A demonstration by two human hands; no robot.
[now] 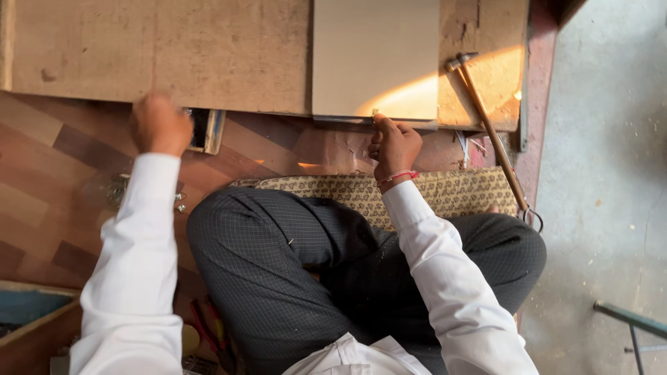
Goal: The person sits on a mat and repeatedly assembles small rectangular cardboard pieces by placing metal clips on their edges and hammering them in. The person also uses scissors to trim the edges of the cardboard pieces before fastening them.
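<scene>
Wooden floor, small nail box

floor: wood-pattern laminate | right: grey concrete | seat: patterned cushion | light: warm sun streak

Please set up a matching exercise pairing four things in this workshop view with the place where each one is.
Things:
1. hammer
2. right hand
3. left hand
4. patterned cushion

Places:
A. at the lower edge of the pale panel
B. under the crossed legs
C. by the lower edge of the brown board, blurred
D. lying slantwise, head on the board's right end

Pairs: 1-D, 2-A, 3-C, 4-B
</scene>
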